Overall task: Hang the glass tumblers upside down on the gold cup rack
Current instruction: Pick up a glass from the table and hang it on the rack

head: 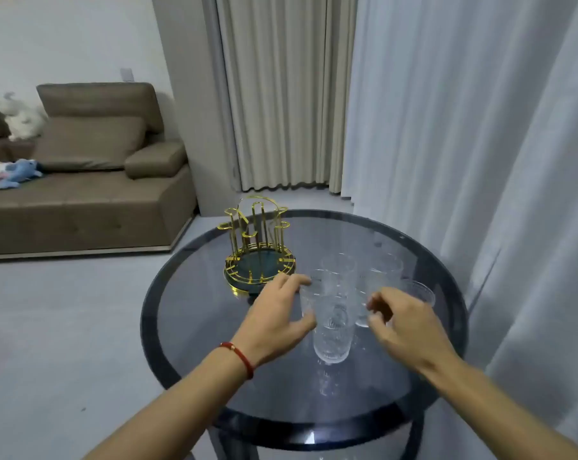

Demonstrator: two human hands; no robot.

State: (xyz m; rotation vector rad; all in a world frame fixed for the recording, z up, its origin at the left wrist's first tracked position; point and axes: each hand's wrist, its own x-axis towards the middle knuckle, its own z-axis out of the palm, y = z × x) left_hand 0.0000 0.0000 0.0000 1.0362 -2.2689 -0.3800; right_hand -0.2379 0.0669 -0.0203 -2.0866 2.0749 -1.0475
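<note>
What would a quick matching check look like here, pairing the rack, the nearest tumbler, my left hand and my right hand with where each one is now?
Things:
1. gold cup rack
2. nearest tumbler
3. left hand
4. right hand

Places or states:
A. upright on the table, between the two hands
B. reaching into the right side of the cluster
C. far left of the tabletop, no glass visible on it
D. fingers at the left side of the cluster, red cord on its wrist

Pairs: 1-C, 2-A, 3-D, 4-B

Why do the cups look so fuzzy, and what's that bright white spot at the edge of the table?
Head view: the glass tumblers are see-through and clustered, so their outlines blur together; both hands look slightly smeared; the bright spot is glare on the round glass table rim; the wide lens bends the curtains at the right.
</note>
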